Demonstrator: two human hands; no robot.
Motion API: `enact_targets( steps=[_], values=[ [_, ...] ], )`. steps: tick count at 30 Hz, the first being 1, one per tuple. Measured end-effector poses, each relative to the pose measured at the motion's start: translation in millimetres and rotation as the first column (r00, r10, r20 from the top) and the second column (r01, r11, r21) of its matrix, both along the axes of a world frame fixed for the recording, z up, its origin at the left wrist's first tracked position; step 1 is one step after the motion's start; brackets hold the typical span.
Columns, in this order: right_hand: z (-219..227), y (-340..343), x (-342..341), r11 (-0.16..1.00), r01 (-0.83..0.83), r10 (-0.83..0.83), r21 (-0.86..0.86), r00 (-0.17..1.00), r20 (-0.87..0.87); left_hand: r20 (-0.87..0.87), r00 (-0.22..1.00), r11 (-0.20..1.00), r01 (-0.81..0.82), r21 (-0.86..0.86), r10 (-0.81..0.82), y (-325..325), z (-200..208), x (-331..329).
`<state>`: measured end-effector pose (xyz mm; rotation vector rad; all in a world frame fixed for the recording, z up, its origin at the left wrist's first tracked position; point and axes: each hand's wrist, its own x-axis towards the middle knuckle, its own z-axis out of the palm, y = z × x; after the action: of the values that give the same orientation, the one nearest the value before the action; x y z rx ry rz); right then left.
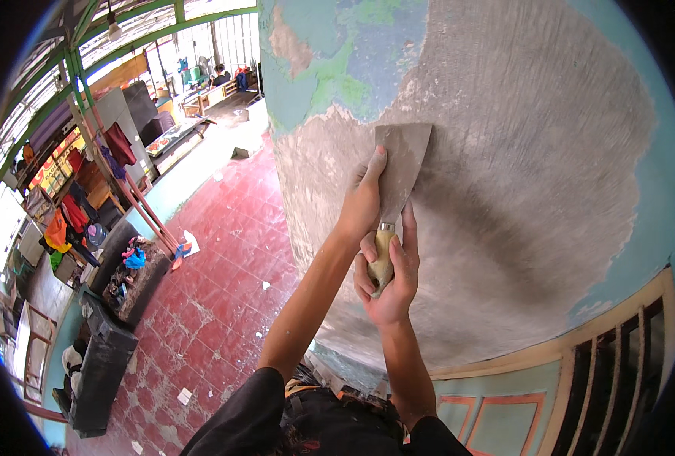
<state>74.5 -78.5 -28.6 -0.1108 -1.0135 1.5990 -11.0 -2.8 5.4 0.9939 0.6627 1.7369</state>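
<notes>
A wide putty knife [403,159] with a grey metal blade lies against the wall, its broad edge pointing up. My right hand [395,292] is wrapped round its pale yellow handle [383,262], the index finger stretched up along the blade. My left hand [364,190] is at the blade's left side, thumb pressed on the metal; its other fingers are mostly hidden behind the blade. Around the blade the wall is scraped down to bare grey plaster [505,175]. Peeling blue and green paint [353,57] remains at the upper left, and teal paint [664,152] borders the plaster on the right.
Red floor tiles [208,289] with scattered paint flakes lie below left. A dark box-like cabinet [106,372] and hanging clothes [68,220] stand farther left. A barred window frame [619,372] is at lower right. Another person [220,74] sits far back at the upper left.
</notes>
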Motion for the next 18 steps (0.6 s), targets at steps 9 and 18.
enact_targets(
  steps=[9,18],
  values=[
    [-2,6,-4,0.997,0.03,-0.031,-0.071,1.0,-0.005,0.013,1.0,1.0,0.012,0.005,-0.012,6,4,0],
    [8,2,-7,0.991,0.107,-0.099,-0.077,0.99,0.1,-0.06,0.997,0.999,-0.044,-0.013,0.043,3,19,-3]
  ],
)
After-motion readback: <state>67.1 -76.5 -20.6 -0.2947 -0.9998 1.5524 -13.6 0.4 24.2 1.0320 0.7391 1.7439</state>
